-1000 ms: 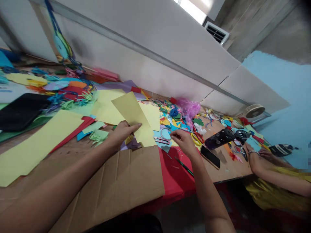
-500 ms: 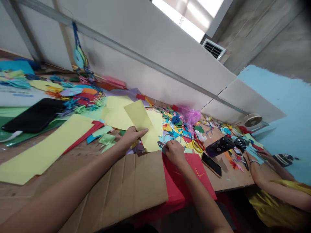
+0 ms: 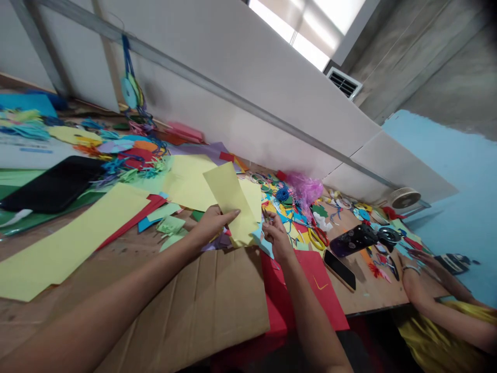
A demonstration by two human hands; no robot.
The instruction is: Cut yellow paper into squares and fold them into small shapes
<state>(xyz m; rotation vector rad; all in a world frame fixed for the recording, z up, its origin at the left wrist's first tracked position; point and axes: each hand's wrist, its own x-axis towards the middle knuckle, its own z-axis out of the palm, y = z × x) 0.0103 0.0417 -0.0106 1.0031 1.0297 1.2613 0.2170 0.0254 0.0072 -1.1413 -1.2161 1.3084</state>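
Note:
My left hand (image 3: pixel 214 223) pinches a pale yellow sheet of paper (image 3: pixel 230 189) between thumb and fingers, holding it tilted above the table. Just right of the sheet, my right hand (image 3: pixel 276 235) is closed around what look like scissors (image 3: pixel 265 213). Only a short narrow part of them shows, pointing up; the handles are hidden in the fingers. Beneath the wrists lie a brown cardboard sheet (image 3: pixel 221 295) and red paper (image 3: pixel 310 280). More yellow paper (image 3: pixel 190 178) lies behind the held sheet.
Scraps, yarn and a pink plastic bag (image 3: pixel 306 189) crowd the table's back. Yellow-handled scissors (image 3: pixel 317 239), a phone (image 3: pixel 339 269) and a dark bottle (image 3: pixel 355 239) stand or lie to the right. Another person's arm (image 3: pixel 430 295) rests farther right. A black device (image 3: pixel 54 181) lies left.
My right hand has lifted and turned, so the scissors' tip now points up instead of left. The yellow sheet in my left hand has shifted slightly right. The other person's hand has moved.

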